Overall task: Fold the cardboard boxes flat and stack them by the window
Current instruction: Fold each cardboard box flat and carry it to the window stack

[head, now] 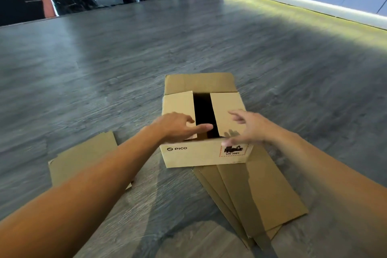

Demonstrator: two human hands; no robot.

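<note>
Upright on the floor point(104, 73), open cardboard box point(206, 153) under left hand point(178, 126), spread fingers point(201, 128) on its left flap, right hand point(249, 130) splayed just above.

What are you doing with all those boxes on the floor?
A person is reaching both hands toward a cardboard box that stands on the grey floor. The left hand rests on one top flap, and the right hand hovers open over the other. The box is not folded yet. Flattened cardboard lies beside it, and another flat piece lies to the left.
</note>
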